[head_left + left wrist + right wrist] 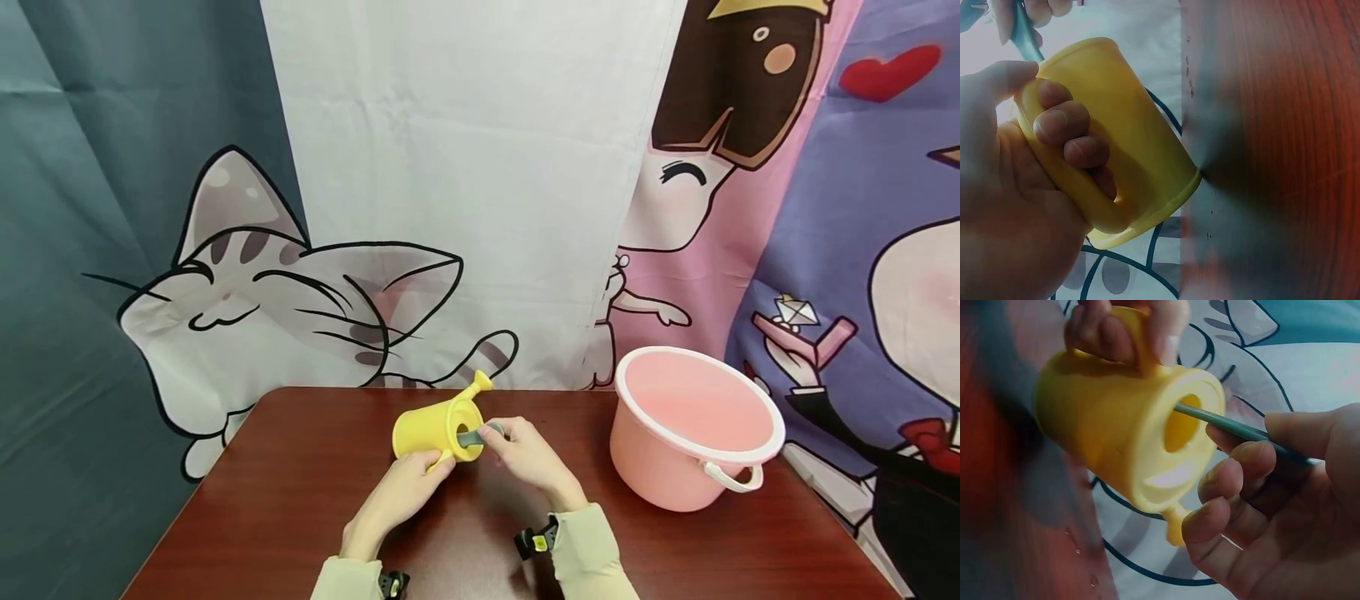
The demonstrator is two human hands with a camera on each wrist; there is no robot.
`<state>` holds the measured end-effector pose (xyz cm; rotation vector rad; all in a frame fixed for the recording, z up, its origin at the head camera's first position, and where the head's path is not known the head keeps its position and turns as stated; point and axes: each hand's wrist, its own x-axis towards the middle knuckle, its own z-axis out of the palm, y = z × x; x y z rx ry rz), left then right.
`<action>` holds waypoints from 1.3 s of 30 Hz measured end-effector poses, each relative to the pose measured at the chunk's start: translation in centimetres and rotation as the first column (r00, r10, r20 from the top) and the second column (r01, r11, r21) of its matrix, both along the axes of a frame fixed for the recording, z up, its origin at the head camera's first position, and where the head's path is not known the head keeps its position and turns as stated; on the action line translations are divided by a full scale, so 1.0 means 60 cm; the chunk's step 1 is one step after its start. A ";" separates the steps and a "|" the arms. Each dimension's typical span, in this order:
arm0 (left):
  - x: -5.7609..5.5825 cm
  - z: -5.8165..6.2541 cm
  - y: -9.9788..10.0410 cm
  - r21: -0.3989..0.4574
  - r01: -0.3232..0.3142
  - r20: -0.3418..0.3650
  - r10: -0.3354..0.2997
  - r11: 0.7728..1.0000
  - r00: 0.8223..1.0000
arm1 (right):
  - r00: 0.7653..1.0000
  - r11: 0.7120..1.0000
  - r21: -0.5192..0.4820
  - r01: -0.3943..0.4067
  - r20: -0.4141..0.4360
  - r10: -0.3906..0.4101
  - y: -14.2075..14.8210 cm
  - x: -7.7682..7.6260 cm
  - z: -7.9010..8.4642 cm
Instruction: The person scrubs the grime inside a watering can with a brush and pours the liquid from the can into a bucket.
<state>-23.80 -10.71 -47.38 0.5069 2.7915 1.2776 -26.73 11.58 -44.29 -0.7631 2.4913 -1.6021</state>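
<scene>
A yellow toy watering can (pixel 422 430) is tipped on its side above the table, its round top opening facing right and its spout (pixel 480 383) pointing up and away. My left hand (pixel 403 490) grips its handle, fingers wrapped through the loop, as the left wrist view shows. Between thumb and fingers my right hand (pixel 534 460) pinches a thin grey-green stick-like piece (pixel 1235 427). Its far end goes into the can's opening and is hidden inside; I cannot tell what kind of tool it is.
To the right on the brown wooden table (pixel 300 467) stands a pink bucket (pixel 660 454) with a white rim and a white side handle. Behind the table's back edge hangs a printed cloth (pixel 480 167) with cartoon figures.
</scene>
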 end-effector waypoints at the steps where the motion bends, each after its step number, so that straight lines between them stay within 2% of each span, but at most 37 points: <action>1: 0.000 -0.001 0.000 0.000 0.000 -0.003 0.000 1.000 1.000 | 1.000 1.000 -0.001 -0.004 0.001 0.004 -0.003 -0.001 -0.004; 12: 0.001 -0.004 0.000 -0.003 -0.001 -0.023 0.001 1.000 1.000 | 1.000 1.000 -0.013 0.008 0.008 -0.008 -0.028 0.001 -0.015; 15: 0.000 -0.001 0.001 -0.006 0.003 -0.025 -0.003 1.000 1.000 | 1.000 1.000 -0.024 0.000 0.021 0.000 -0.026 0.007 -0.004; 22: 0.001 0.001 0.001 -0.007 -0.002 -0.020 0.002 1.000 1.000 | 0.996 0.997 -0.051 -0.051 0.068 0.054 -0.007 0.035 0.052; 25: 0.003 0.001 0.001 -0.012 -0.008 -0.009 0.008 1.000 1.000 | 0.995 0.997 -0.049 -0.057 0.077 0.060 0.004 0.039 0.064; 30: 0.003 0.000 -0.001 0.000 -0.017 -0.013 0.017 1.000 1.000 | 0.996 0.998 -0.057 -0.032 0.079 0.037 0.013 0.038 0.071; 39: 0.003 -0.002 -0.001 -0.001 0.000 -0.039 0.000 1.000 0.999 | 0.995 0.994 -0.108 0.000 0.095 0.010 0.014 0.038 0.068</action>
